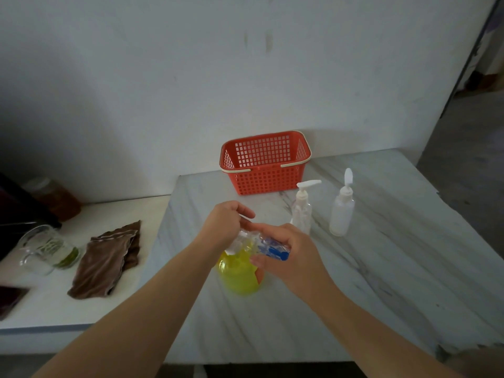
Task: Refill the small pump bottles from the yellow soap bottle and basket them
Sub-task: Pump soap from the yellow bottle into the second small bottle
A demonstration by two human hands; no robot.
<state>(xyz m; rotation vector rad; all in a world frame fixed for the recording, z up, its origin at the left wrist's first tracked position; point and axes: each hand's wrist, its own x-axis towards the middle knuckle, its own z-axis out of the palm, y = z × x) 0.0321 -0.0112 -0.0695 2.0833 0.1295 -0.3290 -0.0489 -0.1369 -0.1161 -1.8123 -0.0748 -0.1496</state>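
Home utility corner, marble counter [381, 268] against plain wall, glass jug [43, 249], brown rag [109, 263]

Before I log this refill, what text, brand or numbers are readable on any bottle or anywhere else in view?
None can be read.
Small clear bottle held in both hands: blue label patch, too blurred to read.
Yellow soap bottle: orange label edge only, no letters visible.
Two white pump bottles and red basket: no print visible.

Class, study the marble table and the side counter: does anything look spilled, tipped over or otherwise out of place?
No spill shows. The only untidy thing is the brown cloth, lying crumpled on the side counter. The two pump bottles stand upright, and the red basket sits level.
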